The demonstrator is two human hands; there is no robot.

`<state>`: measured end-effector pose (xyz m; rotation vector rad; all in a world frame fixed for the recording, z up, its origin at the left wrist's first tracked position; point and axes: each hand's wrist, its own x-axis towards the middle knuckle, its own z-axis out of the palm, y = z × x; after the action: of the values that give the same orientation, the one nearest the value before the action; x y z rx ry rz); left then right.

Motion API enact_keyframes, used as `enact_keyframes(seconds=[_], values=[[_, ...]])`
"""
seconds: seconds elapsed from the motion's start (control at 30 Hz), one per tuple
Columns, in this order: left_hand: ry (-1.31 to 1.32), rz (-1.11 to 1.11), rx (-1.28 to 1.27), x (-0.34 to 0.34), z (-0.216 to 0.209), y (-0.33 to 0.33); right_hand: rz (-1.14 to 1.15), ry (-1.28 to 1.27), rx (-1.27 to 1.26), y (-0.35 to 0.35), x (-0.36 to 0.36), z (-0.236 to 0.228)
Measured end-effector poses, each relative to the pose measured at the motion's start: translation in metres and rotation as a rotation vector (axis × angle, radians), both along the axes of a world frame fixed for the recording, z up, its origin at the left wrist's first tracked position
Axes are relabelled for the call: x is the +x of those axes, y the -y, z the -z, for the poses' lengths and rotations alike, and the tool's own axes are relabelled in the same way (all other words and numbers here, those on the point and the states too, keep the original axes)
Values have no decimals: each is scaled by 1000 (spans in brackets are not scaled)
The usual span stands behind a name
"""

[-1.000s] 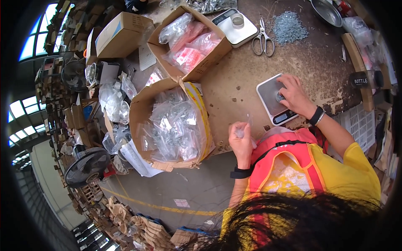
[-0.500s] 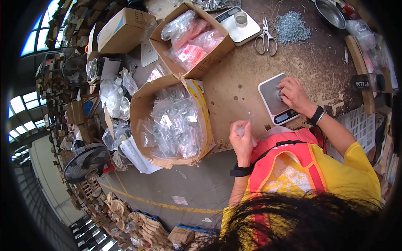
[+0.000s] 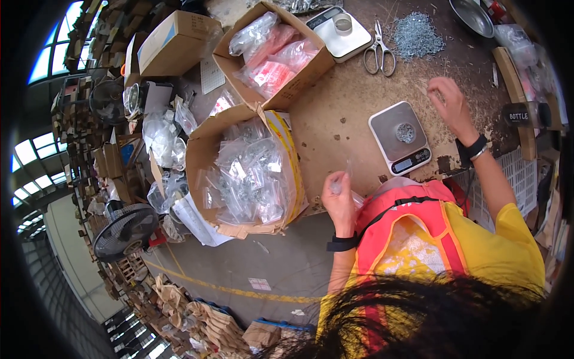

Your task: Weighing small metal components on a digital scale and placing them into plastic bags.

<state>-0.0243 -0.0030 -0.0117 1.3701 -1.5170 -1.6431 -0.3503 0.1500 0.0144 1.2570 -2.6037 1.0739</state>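
In my left hand (image 3: 339,200), near the table's front edge, a clear plastic bag (image 3: 349,170) is gripped, partly hidden by my closed fingers. Right of the scale, my right hand (image 3: 452,105) hangs over the table with bent fingers and a gap at the thumb; I make out nothing in it. A white kitchen scale (image 3: 387,128) bears a small heap of shiny metal screws (image 3: 406,133) in what looks like a small clear dish. Beyond my right hand lies a larger pile of similar small metal pieces (image 3: 417,37).
An open carton (image 3: 294,173) of filled clear bags stands left of my left hand. Behind it is another carton (image 3: 299,84) holding red and clear bags. Scissors (image 3: 380,51) lie beside a second scale (image 3: 353,45). A metal bowl (image 3: 472,18) and wooden strip (image 3: 513,99) sit at the right.
My right hand has lifted off the scale and moved right, uncovering the small heap of screws. My left hand has shifted slightly left, still gripping the bag.
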Motion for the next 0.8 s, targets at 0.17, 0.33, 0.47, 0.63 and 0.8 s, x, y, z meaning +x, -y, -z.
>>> enact_keyframes(seconds=[0.17,0.33,0.47,0.63,0.8], values=[[14,-16,-9,8,6,2,-131,106,59,-16,42,12],[21,-13,14,5,2,3,-142,154,49,-16,62,15],[6,-5,-20,1,-4,3,-154,174,61,-17,64,15],[41,-11,-43,6,0,4,-168,161,67,-13,65,17],[44,7,-74,6,6,2,-243,86,116,0,72,27]])
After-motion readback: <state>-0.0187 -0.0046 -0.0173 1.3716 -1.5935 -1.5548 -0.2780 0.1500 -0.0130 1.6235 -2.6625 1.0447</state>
